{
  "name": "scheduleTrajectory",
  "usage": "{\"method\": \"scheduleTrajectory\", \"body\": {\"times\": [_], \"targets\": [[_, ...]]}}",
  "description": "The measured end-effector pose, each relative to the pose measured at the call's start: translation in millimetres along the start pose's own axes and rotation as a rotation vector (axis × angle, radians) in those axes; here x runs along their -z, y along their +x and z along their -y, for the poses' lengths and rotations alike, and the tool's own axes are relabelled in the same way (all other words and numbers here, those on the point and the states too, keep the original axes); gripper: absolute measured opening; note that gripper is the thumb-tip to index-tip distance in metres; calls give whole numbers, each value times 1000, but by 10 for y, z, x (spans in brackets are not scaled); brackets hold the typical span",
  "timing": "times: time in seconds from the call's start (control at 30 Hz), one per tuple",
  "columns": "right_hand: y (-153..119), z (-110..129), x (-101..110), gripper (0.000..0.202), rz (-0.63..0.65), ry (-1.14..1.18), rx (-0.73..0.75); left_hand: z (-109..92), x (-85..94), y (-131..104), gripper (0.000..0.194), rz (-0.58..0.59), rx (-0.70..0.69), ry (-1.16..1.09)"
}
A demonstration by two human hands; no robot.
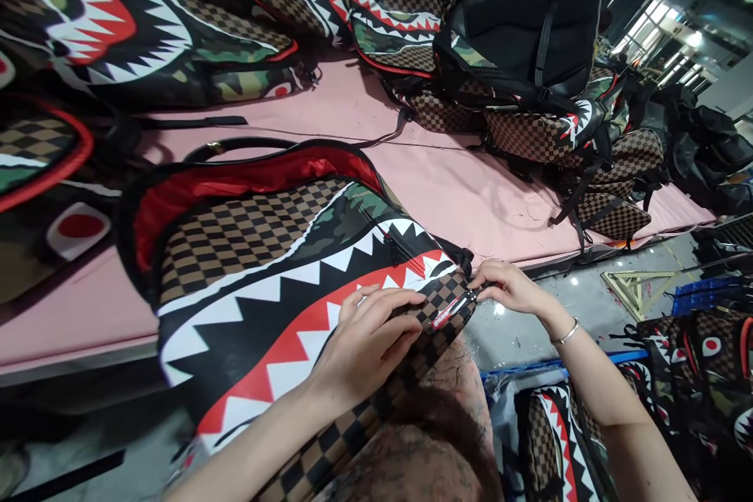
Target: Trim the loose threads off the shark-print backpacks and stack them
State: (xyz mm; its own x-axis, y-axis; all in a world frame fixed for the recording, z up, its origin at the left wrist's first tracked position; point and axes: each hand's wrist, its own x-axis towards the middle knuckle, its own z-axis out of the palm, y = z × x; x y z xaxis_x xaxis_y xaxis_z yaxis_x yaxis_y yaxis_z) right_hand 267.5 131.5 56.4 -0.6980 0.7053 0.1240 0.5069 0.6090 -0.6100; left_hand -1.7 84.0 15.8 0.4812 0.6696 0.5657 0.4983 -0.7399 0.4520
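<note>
A backpack [247, 243] with a brown-and-black check, camouflage and a shark-mouth print lies tilted at the pink table's front edge. Its top gapes, showing a red lining [235, 187]. Flat across the printed front rests my left hand [370, 337], fingers loosely bent and apart, holding nothing. At the backpack's right end, my right hand [500, 288] pinches by a short side zipper [469, 296]; the exact bit between the fingertips is partly hidden. Beside that zipper is a small red-and-white label [444, 316].
More shark-print backpacks [129, 23] stand along the back left of the pink table [435, 180]. A pile of backpacks [523, 31] rises at the back right. Below on the right, a bin [500, 408] with a blue rim holds further bags; a wooden frame [638, 290] lies on the floor.
</note>
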Motion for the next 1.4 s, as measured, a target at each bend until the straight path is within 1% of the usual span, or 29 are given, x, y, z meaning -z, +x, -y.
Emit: {"method": "scheduleTrajectory", "body": {"times": [0.17,0.27,0.33,0.43,0.53,0.63,0.77,0.9,1.0,1.1,1.17,1.23,1.3,1.4], "targets": [[88,150,-23,19,97,-46,28,-55,21,61,21,40,-2,14],[86,258,-42,19,103,-89,10,-120,44,124,20,64,-12,14],[31,353,-69,18,62,-130,-50,-154,53,152,21,76,-28,-1],[-119,529,-152,16,-48,-163,-168,-170,40,159,21,80,-21,-19],[-277,710,-284,14,-176,-185,-258,-154,6,139,20,63,9,-31],[-372,858,-423,14,-249,-229,-337,-140,-16,122,20,51,27,-41],[-416,991,-542,12,-288,-236,-413,-137,-24,111,20,24,12,-13],[-422,1047,-617,12,-290,-243,-436,-150,-35,106,21,1,13,-3],[-388,1064,-708,10,-292,-314,-437,-170,-49,100,21,-13,17,-31],[-335,1092,-821,9,-275,-422,-471,-186,-74,85,21,-29,9,-45],[-312,1110,-876,11,-266,-454,-492,-189,-89,74,22,-34,-3,-49],[-310,1108,-883,13,-282,-397,-492,-192,-85,65,22,-54,9,-52],[-324,1063,-820,14,-333,-242,-502,-211,-51,55,20,-88,31,-75],[-335,885,-573,18,-401,56,-568,-297,53,27,14,-86,-2,-220]]}}
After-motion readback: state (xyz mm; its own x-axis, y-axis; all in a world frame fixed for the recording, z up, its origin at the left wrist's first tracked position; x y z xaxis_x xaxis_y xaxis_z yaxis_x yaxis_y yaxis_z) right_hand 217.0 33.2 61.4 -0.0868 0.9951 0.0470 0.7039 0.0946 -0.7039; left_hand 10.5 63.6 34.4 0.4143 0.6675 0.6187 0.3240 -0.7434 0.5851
